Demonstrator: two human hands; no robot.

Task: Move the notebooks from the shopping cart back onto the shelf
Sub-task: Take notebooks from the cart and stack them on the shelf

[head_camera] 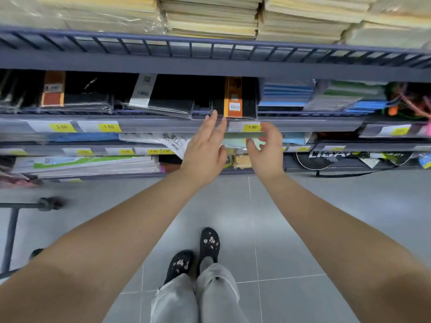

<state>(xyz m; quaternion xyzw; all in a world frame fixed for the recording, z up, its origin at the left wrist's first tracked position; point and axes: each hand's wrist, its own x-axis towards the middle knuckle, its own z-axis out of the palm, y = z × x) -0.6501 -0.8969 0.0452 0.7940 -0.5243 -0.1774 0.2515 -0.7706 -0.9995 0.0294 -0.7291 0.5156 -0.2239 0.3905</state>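
A black notebook with an orange band [233, 99] lies in plastic wrap on the grey shelf [163, 124], just above both of my hands. My left hand [205, 150] reaches toward the shelf edge with fingers spread, fingertips just below that notebook, holding nothing. My right hand [265, 150] is beside it, fingers loosely curled and apart, empty, in front of a yellow price label [251, 127]. More wrapped black notebooks [161, 99] lie to the left on the same shelf. A dark cart frame [11, 229] shows at the left edge.
Stacks of tan paper pads [210, 17] fill the upper shelf behind a wire rail. Blue and green notebooks [326, 96] lie to the right. Lower shelves hold paper packs [86, 164]. Grey tiled floor and my feet in dark slippers [196, 255] are below.
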